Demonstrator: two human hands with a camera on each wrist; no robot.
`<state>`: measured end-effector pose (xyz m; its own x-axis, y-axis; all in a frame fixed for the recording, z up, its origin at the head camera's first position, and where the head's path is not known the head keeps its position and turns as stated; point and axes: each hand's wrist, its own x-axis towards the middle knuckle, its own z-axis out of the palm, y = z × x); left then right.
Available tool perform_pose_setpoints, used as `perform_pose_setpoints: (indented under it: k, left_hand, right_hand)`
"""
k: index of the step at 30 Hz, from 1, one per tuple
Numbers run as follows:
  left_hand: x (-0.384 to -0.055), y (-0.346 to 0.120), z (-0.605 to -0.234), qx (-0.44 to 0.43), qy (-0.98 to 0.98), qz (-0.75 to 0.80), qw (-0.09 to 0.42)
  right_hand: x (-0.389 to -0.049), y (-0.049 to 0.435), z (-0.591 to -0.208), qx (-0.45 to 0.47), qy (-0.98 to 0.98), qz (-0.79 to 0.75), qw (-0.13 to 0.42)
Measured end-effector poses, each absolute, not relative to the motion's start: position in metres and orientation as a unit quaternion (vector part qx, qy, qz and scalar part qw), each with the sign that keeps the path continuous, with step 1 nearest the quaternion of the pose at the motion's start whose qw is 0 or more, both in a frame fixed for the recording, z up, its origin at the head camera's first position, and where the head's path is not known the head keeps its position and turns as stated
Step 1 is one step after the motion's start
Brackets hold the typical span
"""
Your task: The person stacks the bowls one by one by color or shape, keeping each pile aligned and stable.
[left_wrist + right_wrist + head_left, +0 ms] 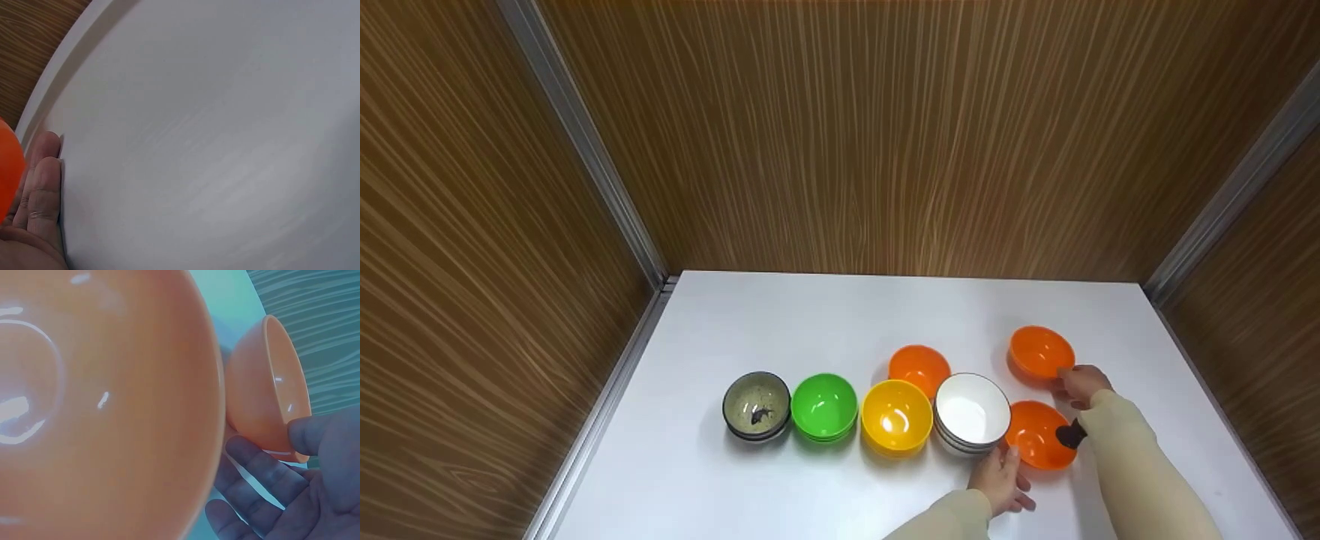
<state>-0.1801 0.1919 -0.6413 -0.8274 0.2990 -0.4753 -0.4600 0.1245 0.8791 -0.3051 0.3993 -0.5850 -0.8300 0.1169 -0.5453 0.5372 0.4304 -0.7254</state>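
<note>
At the right of the head view, my right hand pinches the near rim of the back orange bowl. The right wrist view shows the thumb at that bowl's rim and the other fingers spread beneath its side. Another orange bowl stands in front of it, partly covered by a dark piece at my right wrist. My left hand lies low on the white table, close to the front orange bowl and a white bowl stack. Its fingers look straight in the left wrist view, beside an orange edge.
Leftward from the white stack run yellow bowls, green bowls and grey-brown bowls, side by side. A third orange bowl sits behind the yellow and white ones. Wood-grain panels enclose the white table at the back and sides.
</note>
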Motion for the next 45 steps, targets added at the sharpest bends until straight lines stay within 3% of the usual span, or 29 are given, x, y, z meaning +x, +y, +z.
perform_pose_setpoints:
  k: [29,45]
  left_hand:
    - [-0.18,0.193,-0.642,-0.041,0.69,0.663,0.287]
    - [-0.181,0.192,-0.644,-0.055,0.688,0.661,0.295]
  right_hand:
    - [-0.301,0.41,-0.585,0.177,0.841,-0.476,0.188]
    - [-0.304,0.414,-0.56,0.159,0.859,-0.468,0.134]
